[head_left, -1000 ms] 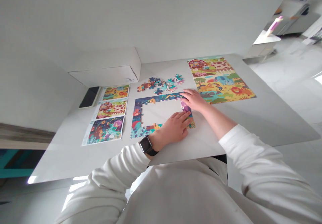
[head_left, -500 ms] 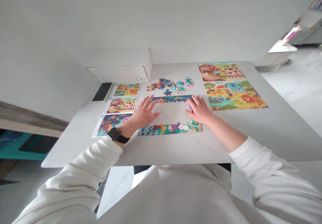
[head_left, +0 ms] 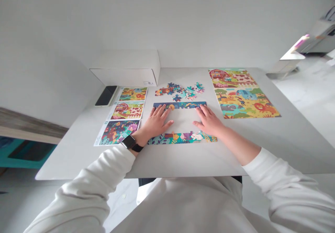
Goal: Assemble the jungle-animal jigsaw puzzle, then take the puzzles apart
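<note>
Head view: I note the puzzle border (head_left: 180, 105) at frame centre on the white table (head_left: 183, 156). The left hand (head_left: 157, 121) and right hand (head_left: 209, 121) lie flat on its left and right sides, fingers spread, gripping nothing. Loose pieces (head_left: 180, 90) sit just above it. A finished puzzle (head_left: 243, 97) lies right of centre, three picture cards (head_left: 127, 110) left of centre, a phone (head_left: 106, 95) beside them.

Our left hand (head_left: 156, 123) and right hand (head_left: 209, 122) hide both sides of the puzzle frame (head_left: 180, 105). Just behind that frame, the loose pieces (head_left: 180, 90) are too small for us to read their prints.
</note>
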Available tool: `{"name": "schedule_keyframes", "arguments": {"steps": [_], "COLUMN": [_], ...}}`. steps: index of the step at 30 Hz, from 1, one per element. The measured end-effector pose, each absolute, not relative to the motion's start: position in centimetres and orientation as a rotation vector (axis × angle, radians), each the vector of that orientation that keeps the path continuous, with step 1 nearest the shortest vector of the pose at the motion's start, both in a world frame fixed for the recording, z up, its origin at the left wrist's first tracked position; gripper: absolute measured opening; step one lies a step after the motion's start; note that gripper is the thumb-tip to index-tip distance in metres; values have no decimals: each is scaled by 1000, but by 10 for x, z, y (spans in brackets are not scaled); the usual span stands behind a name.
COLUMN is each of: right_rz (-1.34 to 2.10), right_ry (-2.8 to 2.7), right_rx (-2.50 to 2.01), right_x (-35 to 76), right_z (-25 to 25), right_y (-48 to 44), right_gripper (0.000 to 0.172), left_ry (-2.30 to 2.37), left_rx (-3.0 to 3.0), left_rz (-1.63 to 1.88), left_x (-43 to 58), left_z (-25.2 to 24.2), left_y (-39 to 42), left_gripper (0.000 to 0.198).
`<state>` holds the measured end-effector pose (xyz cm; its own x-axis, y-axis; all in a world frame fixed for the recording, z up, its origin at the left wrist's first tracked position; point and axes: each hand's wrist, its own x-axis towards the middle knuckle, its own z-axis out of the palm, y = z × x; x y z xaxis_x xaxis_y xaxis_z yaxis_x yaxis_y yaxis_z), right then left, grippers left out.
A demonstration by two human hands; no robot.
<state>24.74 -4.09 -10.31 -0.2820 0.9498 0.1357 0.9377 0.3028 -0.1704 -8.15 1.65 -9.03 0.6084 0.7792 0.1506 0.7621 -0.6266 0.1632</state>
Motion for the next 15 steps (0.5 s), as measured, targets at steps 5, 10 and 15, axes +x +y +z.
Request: {"name": "schedule_keyframes", "arguments": {"steps": [5,10,15], "right_rz": [28,14,-11], "right_ry": [-2329,-2298,-2285], "right_rx": [-1666,-1686,-1731], "right_x": [247,242,238], "right_z": [-107,-105,-104], "right_y": [-43,-44,-44], "right_gripper": [81,77,74], "left_ry": [1311,1325,1341], "left_rx": [2730,2721,2729], "left_rz": [354,342,364], "left_x": [-81,-80,-77], "left_z": [-92,-91,-93], "left_y": [15,15,13], "left_gripper": [74,72,70]}}
